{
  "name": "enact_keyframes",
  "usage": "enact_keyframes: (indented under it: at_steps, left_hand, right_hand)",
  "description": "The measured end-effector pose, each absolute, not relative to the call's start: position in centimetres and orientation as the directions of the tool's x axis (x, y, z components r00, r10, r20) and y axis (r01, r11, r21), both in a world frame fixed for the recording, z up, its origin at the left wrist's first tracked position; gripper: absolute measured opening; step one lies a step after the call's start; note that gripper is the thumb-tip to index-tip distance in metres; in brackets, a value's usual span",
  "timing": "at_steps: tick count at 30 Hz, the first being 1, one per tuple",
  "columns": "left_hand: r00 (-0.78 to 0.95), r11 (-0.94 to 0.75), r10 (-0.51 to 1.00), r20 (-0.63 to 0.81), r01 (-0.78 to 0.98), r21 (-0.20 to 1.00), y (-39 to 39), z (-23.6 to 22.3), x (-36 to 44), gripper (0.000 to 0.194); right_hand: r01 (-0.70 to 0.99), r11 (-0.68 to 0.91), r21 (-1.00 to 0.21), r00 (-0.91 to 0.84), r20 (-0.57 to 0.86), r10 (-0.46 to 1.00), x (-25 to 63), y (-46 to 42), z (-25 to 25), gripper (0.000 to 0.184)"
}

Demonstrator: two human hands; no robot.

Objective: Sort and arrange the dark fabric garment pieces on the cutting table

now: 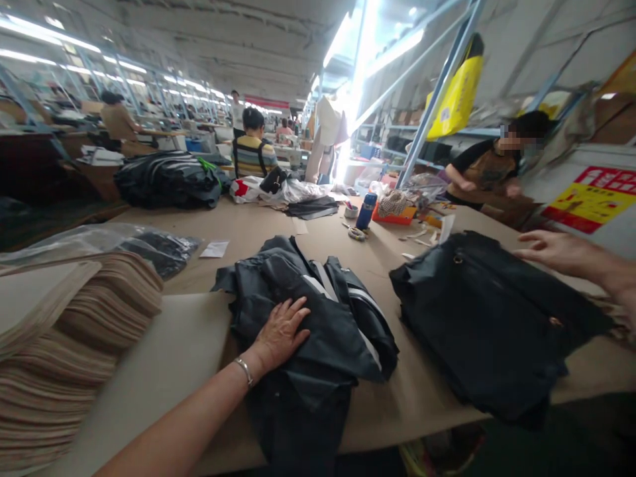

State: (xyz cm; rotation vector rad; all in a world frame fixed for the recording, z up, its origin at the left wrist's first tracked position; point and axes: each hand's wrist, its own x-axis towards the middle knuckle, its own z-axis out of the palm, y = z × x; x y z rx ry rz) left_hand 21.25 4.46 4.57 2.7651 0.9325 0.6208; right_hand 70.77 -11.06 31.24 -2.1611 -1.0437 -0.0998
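Note:
My left hand [283, 332], a silver bracelet at its wrist, lies flat with fingers spread on a heap of black leather-like pieces [328, 331]. Pale strips show between the folds of that heap, and part of it hangs over the table's near edge. To the right rests a stack of black panels [477, 318]; its top panel has a zipper and small metal fittings. Above the far right edge of this stack is my right hand [556, 252], fingers stretched out, with nothing visible in it. Whether it touches the stack I cannot tell.
A tall stack of tan sheets [74, 358] stands at left beside a pale board [173, 351]. Farther back are a blue bottle [366, 212], a tape roll [356, 233], an orange box [395, 213] and a black bundle [169, 179]. A co-worker [497, 159] stands at right.

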Motion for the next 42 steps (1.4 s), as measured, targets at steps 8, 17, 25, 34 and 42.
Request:
enact_keyframes:
  at_steps: [8, 17, 25, 34, 42]
  left_hand:
    - [0.716, -0.792, 0.608, 0.344, 0.521, 0.317, 4.1, 5.0, 21.2, 0.030]
    - [0.787, -0.806, 0.520, 0.333, 0.322, 0.496, 2.4, 8.0, 17.9, 0.011]
    - [0.722, -0.523, 0.691, -0.019, 0.519, 0.676, 2.5, 11.1, 14.9, 0.029]
    - [0.612, -0.390, 0.751, 0.249, 0.107, 0.914, -0.3, 20.9, 19.9, 0.028]
    - [0.417, 0.238, 0.900, -0.125, -0.232, 0.943, -2.8, 19.5, 21.4, 0.036]
  right_hand:
    - [0.819, -0.073, -0.569, 0.132, 0.064, 0.989, 53.2, -1.9, 19.3, 0.020]
    - [0.587, -0.217, -0.780, 0.037, -0.242, 0.970, 45.5, 3.7, 10.3, 0.016]
    - [0.415, -0.264, -0.871, -0.054, -0.313, 0.948, 46.1, -1.0, 10.0, 0.027]
    - [0.839, 0.159, -0.521, 0.055, 0.372, 0.926, 42.8, -3.0, 21.8, 0.019]
    - [0.945, 0.324, 0.048, -0.320, 0.349, 0.881, 36.1, -6.3, 21.3, 0.021]
